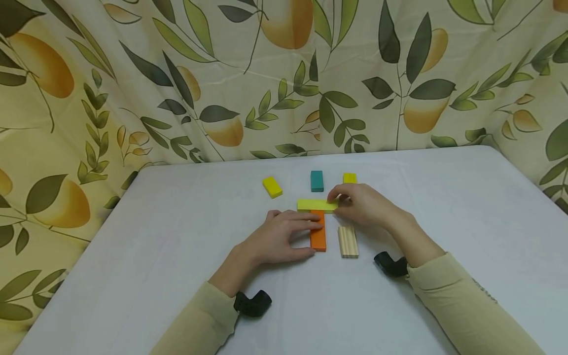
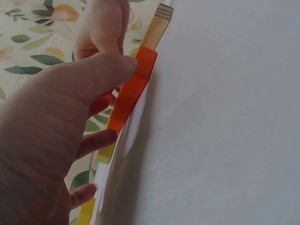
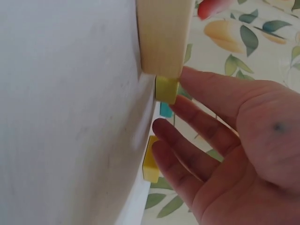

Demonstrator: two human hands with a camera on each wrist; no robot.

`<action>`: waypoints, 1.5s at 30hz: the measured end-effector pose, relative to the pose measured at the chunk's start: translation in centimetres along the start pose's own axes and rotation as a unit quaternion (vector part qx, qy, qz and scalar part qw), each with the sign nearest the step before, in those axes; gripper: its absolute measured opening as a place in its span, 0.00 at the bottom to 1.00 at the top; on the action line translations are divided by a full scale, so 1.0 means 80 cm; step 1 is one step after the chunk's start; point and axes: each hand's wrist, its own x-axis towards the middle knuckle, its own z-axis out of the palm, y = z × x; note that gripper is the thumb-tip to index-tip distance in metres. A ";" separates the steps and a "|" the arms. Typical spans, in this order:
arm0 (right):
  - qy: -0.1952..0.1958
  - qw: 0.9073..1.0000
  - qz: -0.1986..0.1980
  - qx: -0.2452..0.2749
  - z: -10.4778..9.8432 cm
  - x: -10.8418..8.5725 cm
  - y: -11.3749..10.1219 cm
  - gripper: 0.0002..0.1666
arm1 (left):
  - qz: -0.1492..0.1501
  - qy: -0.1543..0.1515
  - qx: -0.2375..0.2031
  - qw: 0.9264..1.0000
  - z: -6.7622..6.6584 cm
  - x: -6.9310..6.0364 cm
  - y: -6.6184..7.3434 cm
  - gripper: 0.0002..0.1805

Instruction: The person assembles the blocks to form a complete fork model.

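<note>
The right hand [image 1: 368, 204] pinches the lime block [image 1: 310, 205] by its right end, while the left hand [image 1: 279, 236] holds the orange block [image 1: 318, 236] between thumb and fingertips. Both blocks lie on the tabletop [image 1: 177, 276], the lime 1 crosswise at the orange 1's far end. They look like painted wood: probably light, stiff, hardly fragile, perhaps slightly slick. Gripping the 2 long sides near an end should suit, with gentle pressure to avoid nudging the neighbour.
</note>
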 end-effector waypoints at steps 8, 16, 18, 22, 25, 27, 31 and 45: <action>0.000 1.000 0.000 0.000 -0.004 -0.002 0.000 0.15 | -0.003 0.050 -0.032 0.998 -0.004 -0.005 -0.008 0.22; 0.002 1.000 0.010 0.001 -0.011 -0.006 0.000 0.16 | -0.013 0.103 -0.038 0.994 -0.004 -0.001 -0.018 0.20; 0.001 1.000 0.008 0.004 -0.012 -0.007 0.000 0.16 | -0.012 0.116 -0.042 0.992 -0.006 0.002 -0.020 0.20; -0.002 1.000 0.003 0.007 -0.015 -0.012 0.000 0.16 | -0.007 0.131 -0.060 0.990 -0.008 0.007 -0.023 0.18; -0.006 1.000 0.001 0.006 -0.017 -0.018 0.000 0.17 | -0.012 0.128 -0.064 0.990 -0.007 0.012 -0.024 0.18; -0.010 1.000 -0.001 0.005 -0.018 -0.022 -0.001 0.17 | -0.017 0.122 -0.064 0.990 -0.006 0.015 -0.024 0.19; -0.021 1.000 -0.011 0.008 -0.019 -0.033 -0.001 0.19 | -0.014 0.113 -0.072 0.991 -0.005 0.024 -0.023 0.20; -0.049 0.998 -0.035 0.023 -0.012 -0.068 -0.003 0.25 | -0.007 0.058 -0.073 0.996 -0.003 0.037 -0.020 0.21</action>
